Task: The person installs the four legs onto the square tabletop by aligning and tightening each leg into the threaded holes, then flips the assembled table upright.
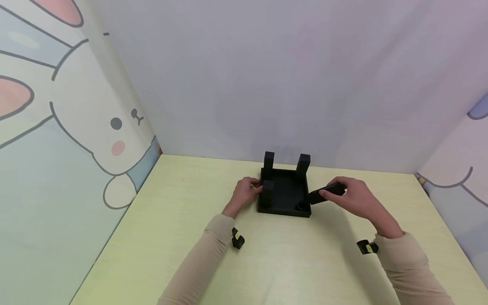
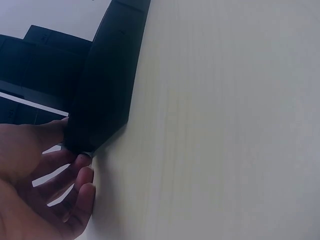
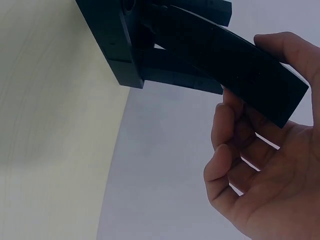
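A black square base (image 1: 285,212) with a raised rim lies on the table, with three black legs standing up at its corners, such as the far-right leg (image 1: 303,164). My left hand (image 1: 244,194) grips the base's left side, thumb and fingertips at its edge in the left wrist view. My right hand (image 1: 354,197) pinches a loose black leg (image 3: 235,65) between thumb and fingers. That leg tilts low, its far end by the base's near-right corner, where a round socket (image 1: 302,206) shows. Whether the leg touches the rim I cannot tell.
The pale yellow table (image 1: 213,182) meets a plain light wall (image 1: 267,84) just behind the base. A side panel with a printed rabbit (image 1: 87,123) stands at the left, and another printed panel (image 1: 450,169) at the right.
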{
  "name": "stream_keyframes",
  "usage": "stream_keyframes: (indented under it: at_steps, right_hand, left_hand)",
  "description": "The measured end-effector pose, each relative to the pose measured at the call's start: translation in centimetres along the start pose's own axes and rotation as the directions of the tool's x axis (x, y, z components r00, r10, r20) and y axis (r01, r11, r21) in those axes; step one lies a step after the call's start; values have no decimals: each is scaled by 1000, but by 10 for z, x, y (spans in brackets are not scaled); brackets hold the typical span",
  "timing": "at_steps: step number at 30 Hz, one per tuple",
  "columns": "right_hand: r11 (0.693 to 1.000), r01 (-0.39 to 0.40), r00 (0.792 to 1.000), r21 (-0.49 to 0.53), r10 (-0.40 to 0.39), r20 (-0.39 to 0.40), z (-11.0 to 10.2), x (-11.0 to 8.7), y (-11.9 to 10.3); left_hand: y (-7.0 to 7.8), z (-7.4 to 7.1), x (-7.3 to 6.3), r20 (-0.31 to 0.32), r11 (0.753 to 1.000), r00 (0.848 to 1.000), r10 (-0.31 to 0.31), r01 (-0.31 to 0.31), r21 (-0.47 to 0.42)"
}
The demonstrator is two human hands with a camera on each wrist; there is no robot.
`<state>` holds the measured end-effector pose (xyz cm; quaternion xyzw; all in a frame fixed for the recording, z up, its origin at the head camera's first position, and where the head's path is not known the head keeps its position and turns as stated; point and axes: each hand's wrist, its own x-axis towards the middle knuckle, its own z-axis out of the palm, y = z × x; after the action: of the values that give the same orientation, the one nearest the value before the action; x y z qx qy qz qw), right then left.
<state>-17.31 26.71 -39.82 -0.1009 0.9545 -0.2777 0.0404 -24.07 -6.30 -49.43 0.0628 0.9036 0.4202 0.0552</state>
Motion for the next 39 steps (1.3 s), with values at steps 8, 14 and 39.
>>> stream_keyframes:
  at_steps: [8,14,39]
  right_hand:
    - [998,64,995,-12,-62,80,6,9,-4]
    - [987,151,986,-54,-147,80,14,18,-13]
    - [938,319,946,-136,-305,110,11,12,-28]
  left_hand:
    - [-1,1,1,3,1000,1000,-1,1,-3]
    - [0,0,1,3,1000,1000,-10,10,1]
    - [0,0,1,2,1000,1000,-2,2,16]
